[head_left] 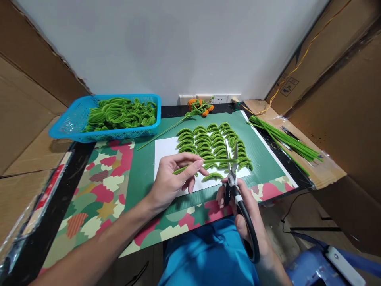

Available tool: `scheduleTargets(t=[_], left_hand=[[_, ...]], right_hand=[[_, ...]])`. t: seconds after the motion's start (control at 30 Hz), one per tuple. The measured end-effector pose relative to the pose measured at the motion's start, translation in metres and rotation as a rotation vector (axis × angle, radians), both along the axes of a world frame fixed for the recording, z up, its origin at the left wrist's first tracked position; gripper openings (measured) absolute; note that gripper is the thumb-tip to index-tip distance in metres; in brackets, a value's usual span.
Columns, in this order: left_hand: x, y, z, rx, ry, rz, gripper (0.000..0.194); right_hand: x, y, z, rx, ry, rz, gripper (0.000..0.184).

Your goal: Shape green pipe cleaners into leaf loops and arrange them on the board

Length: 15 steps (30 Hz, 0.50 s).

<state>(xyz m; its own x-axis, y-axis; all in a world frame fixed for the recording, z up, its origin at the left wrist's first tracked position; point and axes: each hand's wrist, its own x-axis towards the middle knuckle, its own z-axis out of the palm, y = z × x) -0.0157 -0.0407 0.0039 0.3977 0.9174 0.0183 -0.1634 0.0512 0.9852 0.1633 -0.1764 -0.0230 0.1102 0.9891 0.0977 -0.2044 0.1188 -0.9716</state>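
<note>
My left hand (178, 171) pinches a green pipe cleaner (218, 161), which runs out to the right past the fingertips. In my right hand (247, 202) is a pair of black-and-white scissors (231, 179), blades pointing away from me and parted. The pipe cleaner's right end lies between the blades. Behind and below it, rows of short curved green pipe cleaner pieces (203, 143) rest on a sheet of white paper (163, 149). One curved piece (212, 176) sits nearest me, just right of my left fingertips.
A blue plastic basket (119, 136) of green pipe cleaner loops stands at back left. An orange flower (196, 105) with a long green stem lies by the wall sockets (220, 99). Long green pipe cleaners (285, 139) are bundled at right. Cardboard walls (342, 87) flank the table.
</note>
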Motion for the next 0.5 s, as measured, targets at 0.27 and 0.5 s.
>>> scheduleTargets(t=[0.27,0.5], left_hand=[[0.0,-0.004,0.001,0.053,-0.008,-0.014,0.019],[0.003,-0.006,0.004,0.067,0.032,-0.07,0.017]], right_hand=[[0.002,-0.003,-0.003,-0.085,-0.043,0.025,0.07],[-0.01,0.002,-0.005,-0.205,-0.045,0.044,0.053]])
